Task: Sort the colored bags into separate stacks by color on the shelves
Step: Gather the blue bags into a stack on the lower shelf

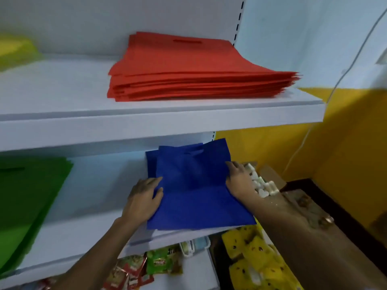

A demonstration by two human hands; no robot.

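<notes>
Fingers (pixel 154 181) of the left hand (pixel 144 198) lie extended against the left edge of the blue bags (pixel 199 201) on the lower shelf (pixel 94 206); the right hand (pixel 238 181) presses the right edge likewise. Green bags (pixel 27 195) lie left. Red bags (pixel 188 76) sit stacked on the upper shelf (pixel 146 120).

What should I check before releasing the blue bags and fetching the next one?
1. Both hands on blue bags: left hand on left edge, right hand on right edge: ok.
2. Blue bags squared flat: not ok, top bag buckled, layers offset.
3. Blue bags fully on lower shelf: not ok, near right corner overhangs.
4. Clear gap to green stack: ok.
5. Red stack single-coloured: ok.
6. Unsorted bags remaining: cannot tell.
</notes>
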